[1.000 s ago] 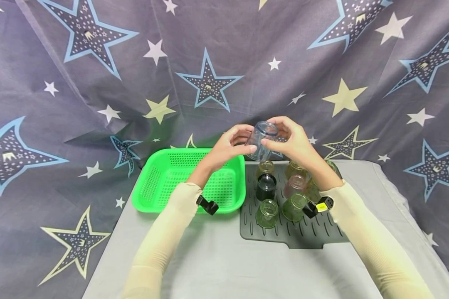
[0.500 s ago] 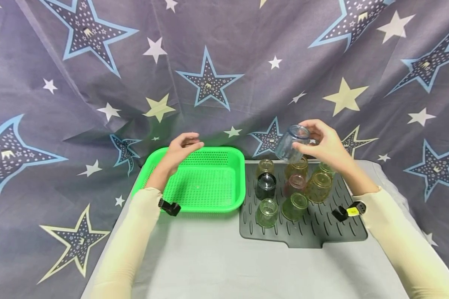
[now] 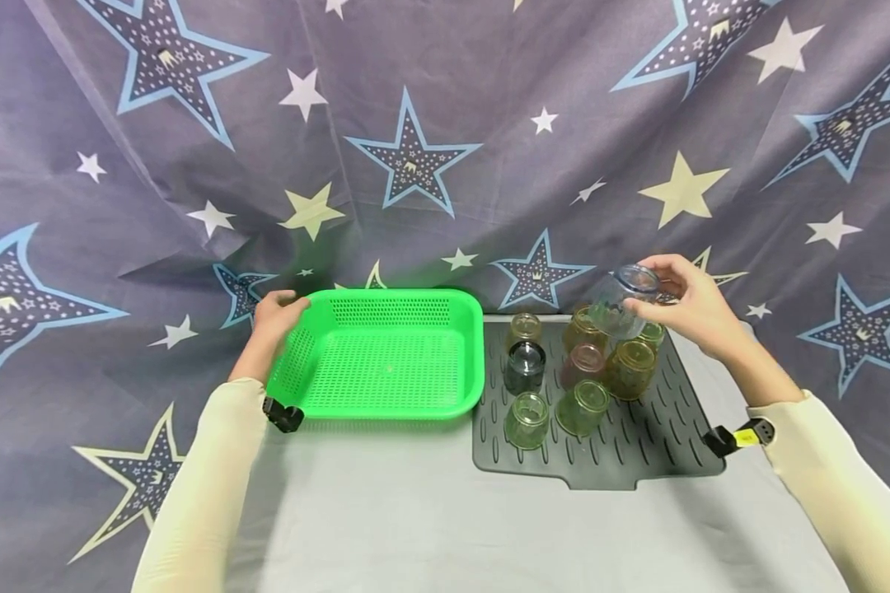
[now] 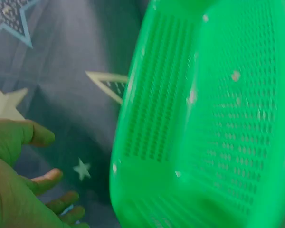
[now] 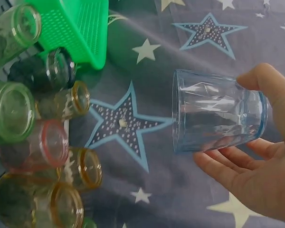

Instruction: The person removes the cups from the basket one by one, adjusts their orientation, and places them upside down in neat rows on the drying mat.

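My right hand (image 3: 693, 309) grips a clear bluish drinking glass (image 3: 623, 306) near its narrow base, thumb on one side and fingers on the other. The glass (image 5: 218, 111) is tilted mouth-down above the back of a dark drying mat (image 3: 608, 473). Under and beside it, several tinted glasses stand base-up, among them a pink glass (image 3: 584, 365), an amber glass (image 3: 632, 368) and a dark glass (image 3: 525, 366). My left hand (image 3: 276, 319) is at the left end of a green plastic basket (image 3: 389, 412). Its loosely spread fingers hold nothing in the left wrist view.
Green glasses (image 3: 526, 420) occupy the mat's front rows. The basket stands left of the mat on a pale table (image 3: 415, 511). A dark curtain with stars (image 3: 445, 82) hangs right behind the table.
A second ago both hands were on the glass. My left hand has let go and moved left to the basket's far end. My right hand has carried the glass right over the mat.
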`<state>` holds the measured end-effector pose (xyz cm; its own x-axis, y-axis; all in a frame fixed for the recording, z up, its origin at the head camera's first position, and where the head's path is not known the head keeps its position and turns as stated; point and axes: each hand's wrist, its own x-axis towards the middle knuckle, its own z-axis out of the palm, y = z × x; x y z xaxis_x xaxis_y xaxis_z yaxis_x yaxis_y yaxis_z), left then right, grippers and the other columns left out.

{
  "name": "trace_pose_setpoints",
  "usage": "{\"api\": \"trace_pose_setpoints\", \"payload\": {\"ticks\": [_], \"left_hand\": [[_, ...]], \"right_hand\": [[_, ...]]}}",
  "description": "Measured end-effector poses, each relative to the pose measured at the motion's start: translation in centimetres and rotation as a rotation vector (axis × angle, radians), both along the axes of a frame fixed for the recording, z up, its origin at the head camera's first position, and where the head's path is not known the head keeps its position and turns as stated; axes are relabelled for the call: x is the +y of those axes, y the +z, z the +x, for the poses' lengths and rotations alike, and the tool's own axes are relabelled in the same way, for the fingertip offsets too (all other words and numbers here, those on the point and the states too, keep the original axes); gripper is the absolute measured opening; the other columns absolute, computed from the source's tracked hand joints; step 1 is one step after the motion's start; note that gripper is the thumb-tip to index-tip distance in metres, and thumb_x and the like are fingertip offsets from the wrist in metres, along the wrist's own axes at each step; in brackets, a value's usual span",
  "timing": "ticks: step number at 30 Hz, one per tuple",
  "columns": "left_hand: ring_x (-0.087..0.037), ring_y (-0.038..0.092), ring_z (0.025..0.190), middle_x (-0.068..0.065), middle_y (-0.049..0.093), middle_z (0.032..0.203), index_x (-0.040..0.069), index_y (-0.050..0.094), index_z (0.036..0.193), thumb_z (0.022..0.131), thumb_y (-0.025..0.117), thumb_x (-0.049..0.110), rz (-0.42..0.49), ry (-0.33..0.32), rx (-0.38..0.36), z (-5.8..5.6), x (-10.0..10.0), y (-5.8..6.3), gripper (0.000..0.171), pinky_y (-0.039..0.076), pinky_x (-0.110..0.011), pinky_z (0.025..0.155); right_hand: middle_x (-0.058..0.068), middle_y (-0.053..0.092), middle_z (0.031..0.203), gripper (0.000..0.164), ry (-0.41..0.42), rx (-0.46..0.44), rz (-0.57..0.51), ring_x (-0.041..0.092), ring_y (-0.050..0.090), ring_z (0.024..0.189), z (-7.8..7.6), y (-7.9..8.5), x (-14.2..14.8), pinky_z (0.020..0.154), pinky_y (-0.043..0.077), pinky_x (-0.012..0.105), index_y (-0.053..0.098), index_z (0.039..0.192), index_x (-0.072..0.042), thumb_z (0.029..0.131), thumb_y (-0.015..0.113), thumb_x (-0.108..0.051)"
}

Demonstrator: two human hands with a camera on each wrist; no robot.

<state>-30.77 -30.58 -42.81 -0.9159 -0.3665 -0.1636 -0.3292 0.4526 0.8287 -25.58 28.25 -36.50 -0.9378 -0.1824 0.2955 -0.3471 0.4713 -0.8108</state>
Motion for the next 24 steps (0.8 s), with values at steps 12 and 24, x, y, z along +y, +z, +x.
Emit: {"api": "trace_pose_setpoints", "payload": {"ticks": [12,24], "left_hand": [[-0.046,0.027,0.150,-0.030,0.021,0.165,-0.005,0.025,0.158,0.101,0.050,0.034,-0.080,0.034,-0.197,-0.3,-3.1,-3.1,0.074,0.031,-0.052,0.123],[-0.043,0.041,0.141,-0.030,0.035,0.158,-0.007,0.037,0.152,0.099,0.046,0.030,-0.093,0.039,-0.244,-0.7,-3.0,-4.2,0.065,0.041,-0.052,0.117]], "right_hand": [[-0.012,0.058,0.113,0.053,-0.031,-0.064,0.106,-0.014,0.058,0.095,0.9,-1.7,2.7,0.076,0.050,0.006,0.052,0.134,0.003,0.088,0.078,-0.007],[0.011,0.055,0.122,0.053,-0.032,-0.117,0.159,-0.014,0.056,0.093,1.8,-3.8,4.0,0.071,0.052,0.012,0.050,0.133,0.001,0.090,0.078,-0.014]]}}
